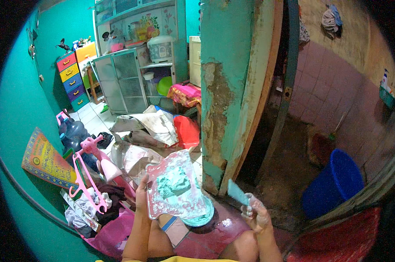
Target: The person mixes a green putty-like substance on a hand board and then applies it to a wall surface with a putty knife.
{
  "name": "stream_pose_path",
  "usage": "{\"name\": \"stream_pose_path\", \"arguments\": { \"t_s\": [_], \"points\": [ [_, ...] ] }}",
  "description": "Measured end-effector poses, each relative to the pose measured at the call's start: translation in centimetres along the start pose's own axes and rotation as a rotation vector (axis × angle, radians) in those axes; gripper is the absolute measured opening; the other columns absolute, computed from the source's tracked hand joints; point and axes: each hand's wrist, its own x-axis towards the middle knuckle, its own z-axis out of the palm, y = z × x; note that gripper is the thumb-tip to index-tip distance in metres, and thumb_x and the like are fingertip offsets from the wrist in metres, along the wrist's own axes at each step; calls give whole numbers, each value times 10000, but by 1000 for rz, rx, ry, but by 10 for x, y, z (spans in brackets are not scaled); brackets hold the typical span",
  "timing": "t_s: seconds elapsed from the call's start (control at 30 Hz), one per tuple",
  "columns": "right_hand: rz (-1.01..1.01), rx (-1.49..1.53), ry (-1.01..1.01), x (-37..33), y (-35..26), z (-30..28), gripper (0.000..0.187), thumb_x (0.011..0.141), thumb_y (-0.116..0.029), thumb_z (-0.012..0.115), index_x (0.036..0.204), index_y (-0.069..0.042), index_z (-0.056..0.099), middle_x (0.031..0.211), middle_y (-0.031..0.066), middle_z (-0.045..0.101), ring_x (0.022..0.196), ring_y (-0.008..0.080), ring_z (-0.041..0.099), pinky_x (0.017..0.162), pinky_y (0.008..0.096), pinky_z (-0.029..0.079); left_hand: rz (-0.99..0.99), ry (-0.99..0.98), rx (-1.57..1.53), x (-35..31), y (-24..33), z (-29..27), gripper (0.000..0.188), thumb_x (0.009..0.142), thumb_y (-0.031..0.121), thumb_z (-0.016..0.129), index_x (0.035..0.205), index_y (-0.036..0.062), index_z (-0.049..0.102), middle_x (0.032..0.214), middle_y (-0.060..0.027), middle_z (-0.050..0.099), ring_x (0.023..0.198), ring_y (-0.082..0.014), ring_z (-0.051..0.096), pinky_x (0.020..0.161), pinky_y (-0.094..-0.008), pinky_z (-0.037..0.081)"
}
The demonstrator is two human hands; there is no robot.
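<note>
My left hand grips the left edge of a flat, smeared pinkish board. A thick heap of turquoise putty lies on it. Below the board, partly covered by it, stands a round tub with turquoise paste inside. My right hand is closed around a putty knife, its blade coated turquoise and raised up to the left, apart from the board. Ahead, between the hands, rises a turquoise wall end with a long patch of broken, bare plaster.
Crumpled sheets cover the floor ahead. At left are a pink hanger, a pink tub with clothes and water jugs. A glass-doored cabinet stands behind. Right of the doorway sits a blue bucket.
</note>
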Motion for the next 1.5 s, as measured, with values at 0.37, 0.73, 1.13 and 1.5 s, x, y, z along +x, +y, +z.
{"name": "stream_pose_path", "arguments": {
  "t_s": [0.37, 0.73, 1.13, 1.5],
  "points": [
    [97, 46, 446, 14, 27, -7, 183, 826, -227, 572, 941, -101, 508, 647, -1, 429, 536, 97, 371, 472, 209, 320, 8, 28, -221, -9, -24, -46, 476, 882, 328, 373, 1226, 1, 406, 1177, -166, 505, 1068, -307, 498, 938, -449, 366],
    [60, 18, 376, 17, 12, -17, 170, 875, -217, 497, 954, -69, 470, 679, 13, 412, 536, 87, 334, 501, 233, 326, -7, 14, -314, -3, -35, -41, 534, 870, 352, 375, 1285, 18, 338, 1291, -155, 395, 1182, -308, 384, 1002, -438, 283],
    [57, -155, 551, 32, 20, -11, 175, 874, -293, 508, 919, -125, 495, 670, -14, 403, 548, 81, 379, 489, 219, 366, -91, 152, -354, -3, -40, -90, 530, 844, 346, 393, 1267, 26, 371, 1246, -141, 446, 1148, -311, 412, 977, -438, 312],
    [127, -85, 442, 37, 28, -25, 188, 877, -307, 509, 852, -122, 499, 617, -38, 367, 521, 68, 349, 474, 202, 338, -71, 114, -403, -5, -38, -84, 553, 841, 367, 393, 1274, 24, 362, 1247, -149, 442, 1149, -316, 411, 985, -440, 302]
  ]
}}
